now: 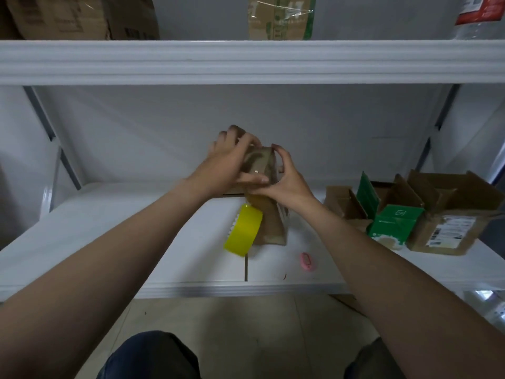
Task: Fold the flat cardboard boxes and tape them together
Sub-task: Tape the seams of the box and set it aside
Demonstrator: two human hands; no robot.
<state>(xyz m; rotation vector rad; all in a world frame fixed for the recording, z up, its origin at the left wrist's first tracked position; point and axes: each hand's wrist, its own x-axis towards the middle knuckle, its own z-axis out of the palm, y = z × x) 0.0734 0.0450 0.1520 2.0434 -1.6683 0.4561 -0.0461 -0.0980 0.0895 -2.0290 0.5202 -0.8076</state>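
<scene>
While the head camera looks down over both forearms, the left hand (226,162) grips the top of a small brown cardboard box (259,164), fingers curled over its far edge and thumb laid along the near face. The right hand (287,181) grips the right side of the same box, fingers bent round its upper corner. The box is above the middle of the white shelf (136,242); whether its lower end rests on the shelf cannot be told. A roll of yellow tape (243,233) leans against the box's lower left side. A small pink object (307,261) lies on the shelf near its front edge. Open cardboard boxes (451,214) and a green box (393,222) stand at the right end.
</scene>
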